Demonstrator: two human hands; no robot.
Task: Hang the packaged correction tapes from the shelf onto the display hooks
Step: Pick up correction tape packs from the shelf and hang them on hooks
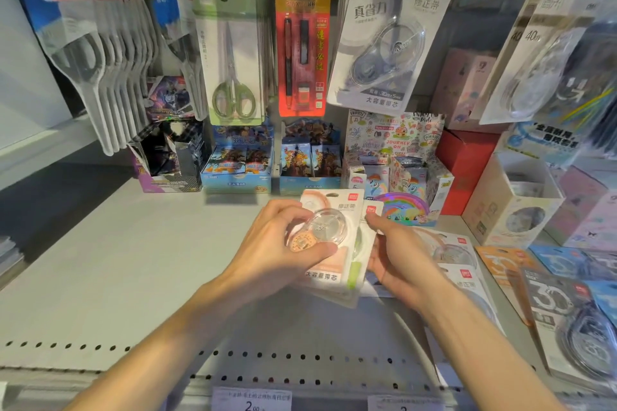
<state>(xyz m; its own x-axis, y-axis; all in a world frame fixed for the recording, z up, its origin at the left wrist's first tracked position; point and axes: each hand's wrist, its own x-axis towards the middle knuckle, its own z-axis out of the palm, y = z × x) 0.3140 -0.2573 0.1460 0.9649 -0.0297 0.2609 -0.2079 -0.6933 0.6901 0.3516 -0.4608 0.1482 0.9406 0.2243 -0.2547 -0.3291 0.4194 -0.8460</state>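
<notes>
The blue cardboard boxes (236, 166) at the back of the pale shelf (133, 260) hold card packs. The left hand (283, 243) grips a peach correction tape pack (329, 240) with a round clear plastic bubble, held just above the shelf. The right hand (397, 253) holds the packs behind it. A hanging grey pack (387, 40) reads "30m x 5mm".
</notes>
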